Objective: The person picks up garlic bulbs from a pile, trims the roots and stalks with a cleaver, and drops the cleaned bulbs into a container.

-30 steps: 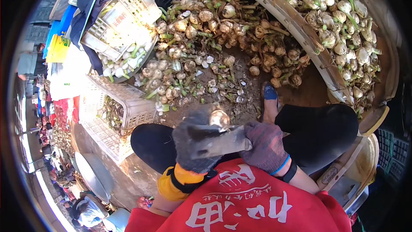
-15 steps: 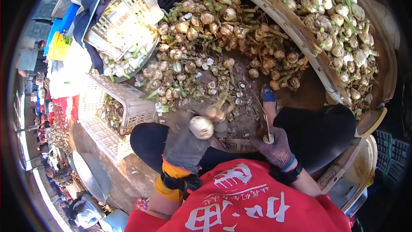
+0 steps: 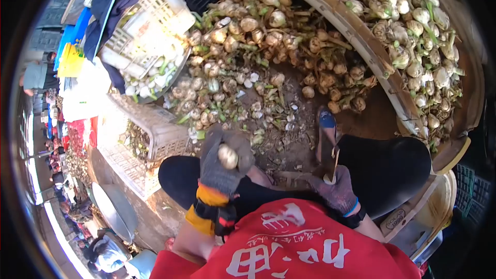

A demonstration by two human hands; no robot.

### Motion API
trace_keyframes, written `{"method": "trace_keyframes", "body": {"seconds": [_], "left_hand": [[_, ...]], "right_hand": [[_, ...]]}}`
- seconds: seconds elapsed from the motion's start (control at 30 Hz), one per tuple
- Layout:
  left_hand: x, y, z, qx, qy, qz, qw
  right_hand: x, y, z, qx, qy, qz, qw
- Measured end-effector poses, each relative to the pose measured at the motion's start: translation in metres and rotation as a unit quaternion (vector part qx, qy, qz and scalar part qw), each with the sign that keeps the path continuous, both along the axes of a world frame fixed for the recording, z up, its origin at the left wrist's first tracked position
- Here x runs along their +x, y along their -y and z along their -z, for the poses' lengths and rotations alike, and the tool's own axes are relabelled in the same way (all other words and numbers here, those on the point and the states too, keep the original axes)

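Note:
My left hand [image 3: 217, 173], in a grey glove, is closed round a pale garlic bulb [image 3: 228, 157] above my left knee. My right hand [image 3: 338, 191], also gloved, grips a knife [image 3: 335, 164] near my right knee. The blade points up and away from me, seen nearly edge-on, and part of the handle is hidden in the fingers. Ahead of both hands lies a heap of garlic bulbs [image 3: 276, 19] with stems and roots. Cut scraps [image 3: 292, 119] litter the ground between the heap and my legs.
A large round container [image 3: 356, 36] full of bulbs stands at the right. To the left are a tipped white crate [image 3: 170, 137] and another crate [image 3: 150, 26] over a basin of cleaned bulbs [image 3: 152, 83]. A metal basin [image 3: 111, 212] and another person [image 3: 108, 256] are farther left.
My left hand has drawn slightly up and left with the bulb, its fingers now wrapped round it. The knife in my right hand has tilted and shifted a little to the right.

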State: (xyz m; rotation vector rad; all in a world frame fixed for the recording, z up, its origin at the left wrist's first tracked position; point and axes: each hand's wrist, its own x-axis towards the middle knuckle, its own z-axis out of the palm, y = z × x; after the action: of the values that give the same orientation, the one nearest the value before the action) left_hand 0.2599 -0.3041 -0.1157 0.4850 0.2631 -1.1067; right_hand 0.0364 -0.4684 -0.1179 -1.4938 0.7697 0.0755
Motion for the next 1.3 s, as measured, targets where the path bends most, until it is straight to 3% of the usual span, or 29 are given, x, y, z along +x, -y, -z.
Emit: {"method": "trace_keyframes", "body": {"seconds": [0.03, 0.07, 0.1, 0.13, 0.17, 0.2, 0.27, 0.33, 0.4, 0.43, 0.5, 0.53, 0.57, 0.6, 0.63, 0.7, 0.73, 0.77, 0.87, 0.9, 0.93, 1.0, 1.07, 1.13, 1.2, 1.23, 1.27, 1.3], "left_hand": [[0.008, 0.019, 0.007, 0.172, -0.021, -0.036, 0.984], [0.014, 0.036, 0.013, 0.342, -0.042, -0.074, 0.936], [0.037, 0.027, 0.043, 0.258, 0.022, 0.039, 0.965], [0.056, 0.054, 0.017, 0.087, 0.047, 0.060, 0.993], [0.070, 0.083, -0.022, 0.070, 0.128, 0.046, 0.988], [0.087, 0.096, -0.048, -0.017, 0.163, 0.048, 0.985], [0.093, 0.130, -0.057, 0.156, 0.391, -0.100, 0.901], [0.105, 0.164, -0.014, 0.308, 0.457, -0.014, 0.834], [0.108, 0.174, 0.104, 0.381, 0.678, 0.063, 0.625], [0.100, 0.179, 0.130, 0.480, 0.641, 0.208, 0.562], [0.086, 0.196, 0.176, 0.557, 0.621, 0.334, 0.440], [0.084, 0.206, 0.197, 0.581, 0.614, 0.387, 0.368], [0.088, 0.206, 0.234, 0.566, 0.620, 0.445, 0.312], [0.089, 0.204, 0.261, 0.546, 0.623, 0.500, 0.253], [0.082, 0.209, 0.255, 0.541, 0.621, 0.505, 0.258], [0.080, 0.222, 0.237, 0.549, 0.590, 0.442, 0.394], [0.080, 0.223, 0.223, 0.552, 0.572, 0.404, 0.453], [0.080, 0.216, 0.207, 0.553, 0.552, 0.363, 0.508], [0.072, 0.187, 0.156, 0.538, 0.479, 0.227, 0.655], [0.076, 0.166, 0.146, 0.394, 0.346, 0.217, 0.823], [0.076, 0.142, 0.136, 0.225, 0.190, 0.188, 0.937], [0.045, 0.107, 0.114, 0.241, 0.352, 0.183, 0.886], [0.025, 0.088, 0.039, 0.281, 0.618, 0.196, 0.708], [0.013, 0.075, 0.016, 0.270, 0.641, 0.204, 0.689], [0.008, 0.052, 0.003, 0.234, 0.671, 0.200, 0.675], [0.003, 0.038, -0.010, 0.231, 0.825, 0.217, 0.468], [-0.002, 0.031, -0.017, 0.230, 0.826, 0.215, 0.468], [-0.008, 0.024, -0.022, 0.225, 0.707, 0.217, 0.634]], "right_hand": [[0.002, 0.005, 0.005, 0.073, -0.050, 0.091, 0.992], [0.001, 0.006, 0.018, 0.071, -0.053, 0.094, 0.992], [0.002, 0.005, 0.037, 0.081, -0.069, 0.147, 0.983], [0.006, 0.009, 0.049, 0.089, -0.081, 0.205, 0.971], [0.006, 0.013, 0.048, 0.111, -0.049, 0.168, 0.978], [0.005, 0.007, 0.052, 0.114, -0.052, 0.173, 0.977], [0.013, 0.000, 0.058, 0.016, -0.040, 0.207, 0.977], [0.030, 0.010, 0.048, 0.037, -0.027, 0.187, 0.981], [0.037, 0.015, 0.046, 0.037, -0.093, 0.107, 0.989], [0.043, 0.017, 0.041, 0.026, -0.092, 0.115, 0.989], [0.040, 0.013, 0.051, -0.004, -0.067, 0.109, 0.992], [0.040, 0.014, 0.056, -0.038, -0.032, 0.101, 0.994], [0.046, 0.019, 0.049, 0.033, -0.103, 0.131, 0.985], [0.046, 0.020, 0.053, 0.031, -0.113, 0.133, 0.984], [0.044, 0.020, 0.057, 0.036, -0.143, 0.118, 0.982], [0.043, 0.020, 0.056, 0.046, -0.172, 0.100, 0.979], [0.047, 0.021, 0.052, 0.047, -0.119, 0.135, 0.982], [0.051, 0.021, 0.050, 0.050, -0.064, 0.172, 0.982], [0.048, 0.020, 0.053, 0.036, -0.082, 0.144, 0.985], [0.049, 0.022, 0.048, 0.012, -0.081, 0.131, 0.988], [0.047, 0.021, 0.049, 0.019, -0.079, 0.127, 0.989], [0.040, 0.018, 0.054, 0.045, -0.083, 0.134, 0.986], [0.036, 0.015, 0.051, -0.002, -0.118, 0.104, 0.988], [0.039, 0.016, 0.036, -0.135, -0.032, 0.049, 0.989], [0.040, 0.016, 0.019, -0.164, 0.041, 0.035, 0.985], [0.041, 0.017, 0.007, -0.225, 0.071, -0.032, 0.971], [0.042, 0.019, -0.006, -0.286, 0.099, -0.097, 0.948], [0.042, 0.018, -0.022, -0.294, 0.050, -0.167, 0.940]]}}
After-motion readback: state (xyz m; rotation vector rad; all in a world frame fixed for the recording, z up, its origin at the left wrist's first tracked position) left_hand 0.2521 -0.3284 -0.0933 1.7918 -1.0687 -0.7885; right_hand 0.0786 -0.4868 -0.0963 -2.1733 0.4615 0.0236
